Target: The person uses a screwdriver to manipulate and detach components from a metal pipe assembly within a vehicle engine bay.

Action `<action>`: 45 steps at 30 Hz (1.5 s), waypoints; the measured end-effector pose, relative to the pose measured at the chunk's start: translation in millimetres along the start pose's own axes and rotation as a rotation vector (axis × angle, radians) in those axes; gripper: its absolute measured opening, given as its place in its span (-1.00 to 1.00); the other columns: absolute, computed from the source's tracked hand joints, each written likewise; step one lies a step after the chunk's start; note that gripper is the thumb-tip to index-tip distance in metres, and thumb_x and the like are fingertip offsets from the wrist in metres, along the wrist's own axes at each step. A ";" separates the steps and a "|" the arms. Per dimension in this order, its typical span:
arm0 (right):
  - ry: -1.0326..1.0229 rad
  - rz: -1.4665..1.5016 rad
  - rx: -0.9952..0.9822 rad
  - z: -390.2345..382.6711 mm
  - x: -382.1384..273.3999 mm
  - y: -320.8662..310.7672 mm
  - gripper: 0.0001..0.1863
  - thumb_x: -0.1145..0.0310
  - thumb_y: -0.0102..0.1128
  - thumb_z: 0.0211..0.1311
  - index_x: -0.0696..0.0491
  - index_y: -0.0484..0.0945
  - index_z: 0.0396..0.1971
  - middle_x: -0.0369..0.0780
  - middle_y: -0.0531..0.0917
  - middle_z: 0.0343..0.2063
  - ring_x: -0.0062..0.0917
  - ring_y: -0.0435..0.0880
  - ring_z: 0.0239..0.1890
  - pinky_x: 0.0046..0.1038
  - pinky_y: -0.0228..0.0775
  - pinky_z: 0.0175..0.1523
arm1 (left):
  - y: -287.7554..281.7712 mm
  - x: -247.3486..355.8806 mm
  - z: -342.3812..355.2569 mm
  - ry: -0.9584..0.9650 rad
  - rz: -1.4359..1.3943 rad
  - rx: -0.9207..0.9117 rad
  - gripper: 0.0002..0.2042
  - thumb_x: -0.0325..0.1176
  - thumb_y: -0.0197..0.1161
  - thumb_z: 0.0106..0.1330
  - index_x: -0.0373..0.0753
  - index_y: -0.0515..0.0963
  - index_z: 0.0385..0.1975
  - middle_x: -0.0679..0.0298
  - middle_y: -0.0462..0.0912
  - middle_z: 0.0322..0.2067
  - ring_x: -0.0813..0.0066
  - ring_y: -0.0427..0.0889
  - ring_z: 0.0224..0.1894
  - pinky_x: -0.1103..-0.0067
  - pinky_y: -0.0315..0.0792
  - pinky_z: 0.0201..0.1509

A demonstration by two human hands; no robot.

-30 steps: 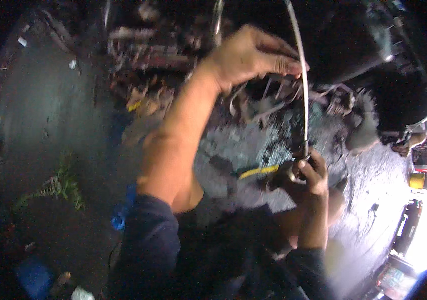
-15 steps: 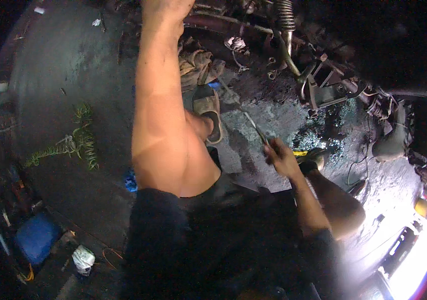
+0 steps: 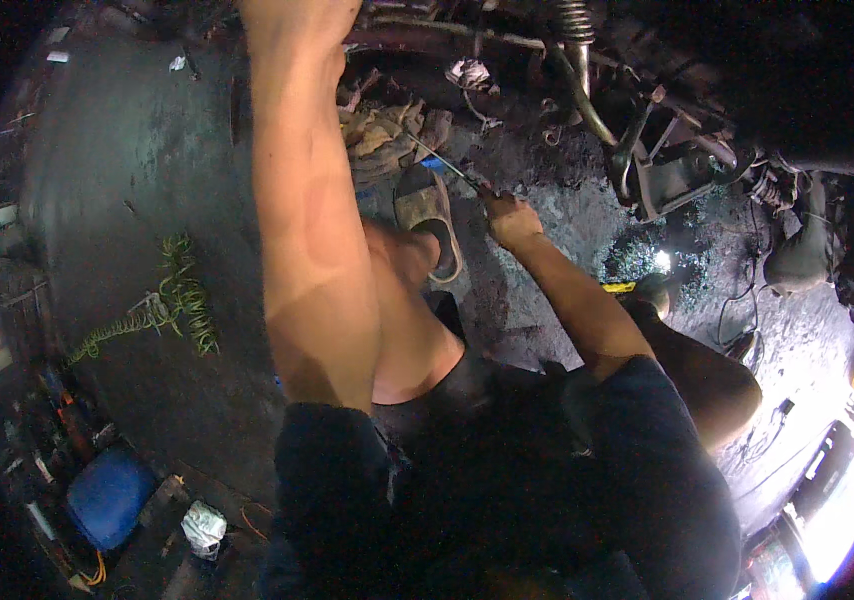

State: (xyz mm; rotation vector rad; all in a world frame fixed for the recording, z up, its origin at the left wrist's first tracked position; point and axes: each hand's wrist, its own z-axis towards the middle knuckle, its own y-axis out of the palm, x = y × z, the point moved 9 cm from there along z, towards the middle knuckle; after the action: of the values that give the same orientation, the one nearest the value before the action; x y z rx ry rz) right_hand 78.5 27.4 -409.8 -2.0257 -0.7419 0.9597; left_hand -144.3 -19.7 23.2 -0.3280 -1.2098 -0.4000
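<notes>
One slim metal-shafted tool (image 3: 452, 166), held above floor (image 3: 177, 160), pinched in right hand's (image 3: 515, 222) grip; long axis slanted forward-left, tip directed toward one rag heap (image 3: 375, 135). One left hand (image 3: 297, 22): grip cannot be told.

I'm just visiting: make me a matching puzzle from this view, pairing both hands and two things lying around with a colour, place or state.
1. Right hand
2. Left hand
3. Coiled cord
4. Crumpled bundle

A. Green, on the dark floor at the left
B. Whitish, at lower left, beside a blue object
C. Partly cut off by the picture's top edge
D. Closed around a thin metal rod

Pairs: 1-D, 2-C, 3-A, 4-B
</notes>
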 end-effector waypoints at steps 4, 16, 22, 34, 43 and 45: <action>0.152 -0.003 -0.050 -28.6 41.3 2.7 -0.57 0.29 0.15 0.21 -0.08 0.53 0.12 0.02 0.64 -0.01 0.01 0.69 -0.05 -0.07 0.55 0.08 | 13.0 -2.6 4.0 0.006 -0.077 -0.041 -0.87 -0.48 0.18 0.43 -0.37 0.65 -0.20 0.23 0.71 -0.30 0.52 0.69 -0.30 0.61 0.55 -0.20; 0.040 0.399 0.290 -90.7 43.4 -79.2 -0.58 0.10 0.26 0.33 0.04 0.56 0.06 0.02 0.75 -0.28 -0.15 0.77 -0.22 -0.25 0.57 -0.08 | 14.5 14.7 -6.2 0.043 -0.060 -0.016 -0.84 -0.44 0.19 0.42 -0.36 0.65 -0.17 0.21 0.72 -0.29 0.47 0.71 -0.28 0.60 0.55 -0.19; -0.061 0.523 0.077 -2.4 -9.5 -47.8 -0.58 0.07 0.12 0.41 0.10 0.57 0.01 -0.05 0.76 -0.30 -0.24 0.78 -0.26 -0.28 0.58 -0.14 | 32.7 16.2 -5.5 0.025 -0.075 -0.044 -0.84 -0.43 0.19 0.41 -0.35 0.65 -0.16 0.21 0.73 -0.29 0.46 0.71 -0.27 0.60 0.55 -0.20; 0.384 0.439 -0.227 -51.3 57.6 18.5 -0.57 0.04 0.14 0.34 0.04 0.63 0.02 -0.08 0.73 -0.27 -0.29 0.75 -0.25 -0.29 0.57 -0.14 | 20.4 15.0 -7.3 -0.003 -0.050 0.008 -0.82 -0.37 0.25 0.40 -0.33 0.66 -0.14 0.22 0.73 -0.27 0.44 0.71 -0.26 0.54 0.58 -0.16; 0.314 0.537 0.188 -77.2 67.1 -45.8 -0.49 -0.09 0.24 0.29 0.02 0.64 0.01 -0.15 0.73 -0.40 -0.37 0.73 -0.30 -0.35 0.52 -0.19 | 33.3 26.6 -15.7 0.095 -0.096 -0.041 -0.83 -0.36 0.25 0.40 -0.32 0.67 -0.16 0.23 0.74 -0.29 0.45 0.72 -0.27 0.56 0.57 -0.19; 0.186 0.459 0.366 -67.5 36.5 -70.5 -0.48 -0.07 0.23 0.30 0.06 0.63 0.01 -0.18 0.73 -0.41 -0.38 0.73 -0.31 -0.34 0.52 -0.19 | 33.3 27.0 -15.1 0.107 -0.078 -0.032 -0.82 -0.36 0.25 0.40 -0.32 0.67 -0.15 0.23 0.74 -0.29 0.46 0.72 -0.27 0.56 0.56 -0.19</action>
State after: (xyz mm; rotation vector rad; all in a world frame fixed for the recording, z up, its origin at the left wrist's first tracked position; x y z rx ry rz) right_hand 141.4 66.9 -336.6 -1.9503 0.0121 1.0492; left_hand -108.2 -0.3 42.8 -0.2844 -1.1151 -0.4984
